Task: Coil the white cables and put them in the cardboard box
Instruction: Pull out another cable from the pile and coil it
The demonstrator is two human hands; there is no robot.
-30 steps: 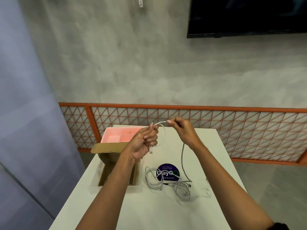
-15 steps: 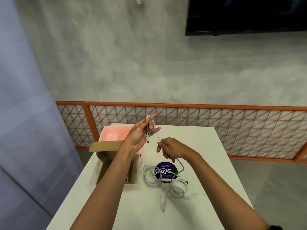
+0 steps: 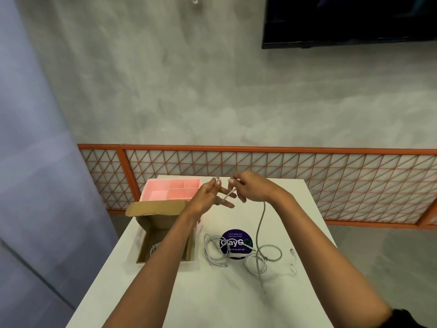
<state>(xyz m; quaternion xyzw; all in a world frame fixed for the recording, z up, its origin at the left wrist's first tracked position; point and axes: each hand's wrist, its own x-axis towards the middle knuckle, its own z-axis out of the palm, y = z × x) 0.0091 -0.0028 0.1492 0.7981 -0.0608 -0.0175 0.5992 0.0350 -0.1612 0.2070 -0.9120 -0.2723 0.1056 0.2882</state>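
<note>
Pinching the white cable (image 3: 261, 218), the right hand (image 3: 250, 191) has risen level with the left hand (image 3: 208, 197), which clamps its end; another coil turn is forming, with slack hanging below the grip, right of the cardboard box (image 3: 153, 210).

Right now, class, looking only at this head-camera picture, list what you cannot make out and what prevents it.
Head view:
Cardboard box inside: left forearm covers most; contents uncountable.
Cable pile: thin, tangled strands; number unclear.
White cable between left hand and right hand: blurred; loops uncountable.
Screen: cut off by top and right edges.
</note>
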